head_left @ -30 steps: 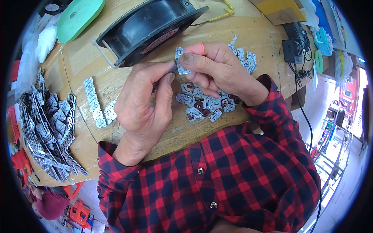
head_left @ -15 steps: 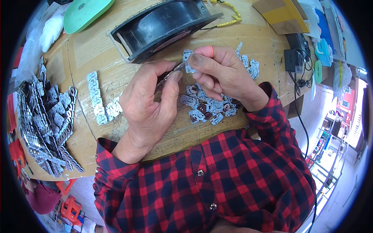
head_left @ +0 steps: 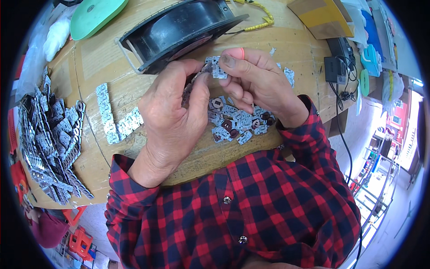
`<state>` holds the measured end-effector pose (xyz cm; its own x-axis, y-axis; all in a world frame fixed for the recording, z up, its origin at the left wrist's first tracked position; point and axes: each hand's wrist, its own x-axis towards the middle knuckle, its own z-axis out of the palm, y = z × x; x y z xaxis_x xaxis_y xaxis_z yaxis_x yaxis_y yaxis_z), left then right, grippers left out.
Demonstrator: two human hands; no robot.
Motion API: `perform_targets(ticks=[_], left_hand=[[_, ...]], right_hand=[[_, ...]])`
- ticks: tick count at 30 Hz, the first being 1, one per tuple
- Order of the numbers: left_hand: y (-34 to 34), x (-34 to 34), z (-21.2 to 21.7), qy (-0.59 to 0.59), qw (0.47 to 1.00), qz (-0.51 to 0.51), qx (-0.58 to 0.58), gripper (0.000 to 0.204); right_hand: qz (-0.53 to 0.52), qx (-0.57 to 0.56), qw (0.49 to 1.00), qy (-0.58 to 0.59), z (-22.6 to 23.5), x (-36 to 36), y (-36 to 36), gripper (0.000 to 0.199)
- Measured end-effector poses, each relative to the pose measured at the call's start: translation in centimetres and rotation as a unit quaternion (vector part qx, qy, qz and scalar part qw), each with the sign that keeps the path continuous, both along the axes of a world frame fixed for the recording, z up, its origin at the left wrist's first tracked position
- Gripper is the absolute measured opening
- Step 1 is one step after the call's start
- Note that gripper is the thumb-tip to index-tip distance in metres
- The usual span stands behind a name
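My left hand (head_left: 172, 103) is closed around a strip of small circuit boards, mostly hidden between thumb and fingers. At its far end a white-speckled circuit board (head_left: 216, 68) sticks out. My right hand (head_left: 260, 78) pinches that board's right side between thumb and fingers; I cannot tell whether board and strip are joined. Below my right hand lies a loose pile of small boards (head_left: 242, 123), some showing round brown parts. Left of my left hand, strips of boards (head_left: 105, 112) form an L on the table. A large heap of board strips (head_left: 53, 143) sits at the far left.
A black fan (head_left: 179, 38) in a round housing stands just beyond my hands, with a yellow-wrapped cable (head_left: 260, 26) beside it. A green tray (head_left: 94, 18) is at the far left. Back right are a cardboard box (head_left: 320, 18) and black power adapters (head_left: 333, 69) with hanging cords.
My right hand has moved slightly left with the board, which now sits closer against my left fingertips and the strip. The whole view has shifted a little.
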<state>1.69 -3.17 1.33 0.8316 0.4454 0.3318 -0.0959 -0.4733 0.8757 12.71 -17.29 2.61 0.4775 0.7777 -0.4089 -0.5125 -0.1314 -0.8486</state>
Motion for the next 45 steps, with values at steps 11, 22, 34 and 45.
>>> perform_targets(ticks=[11,22,34,45], left_hand=[[0.2,-0.6,-0.3,0.006,0.998,0.002,-0.066,0.012],[0.3,-0.6,-0.5,0.009,0.997,0.004,-0.072,0.011],[0.3,-0.5,-0.1,0.028,0.989,-0.042,-0.136,0.011],[0.4,-1.0,0.5,0.023,0.988,-0.078,-0.131,0.007]], right_hand=[[-0.032,-0.016,0.999,-0.018,-0.2,0.7,0.2,0.031],[-0.042,-0.006,0.999,0.006,-0.1,0.8,0.2,0.032],[-0.005,-0.032,0.997,-0.064,-0.2,0.2,-0.1,0.02],[0.196,-0.004,0.872,-0.449,0.2,1.8,-1.3,0.022]])
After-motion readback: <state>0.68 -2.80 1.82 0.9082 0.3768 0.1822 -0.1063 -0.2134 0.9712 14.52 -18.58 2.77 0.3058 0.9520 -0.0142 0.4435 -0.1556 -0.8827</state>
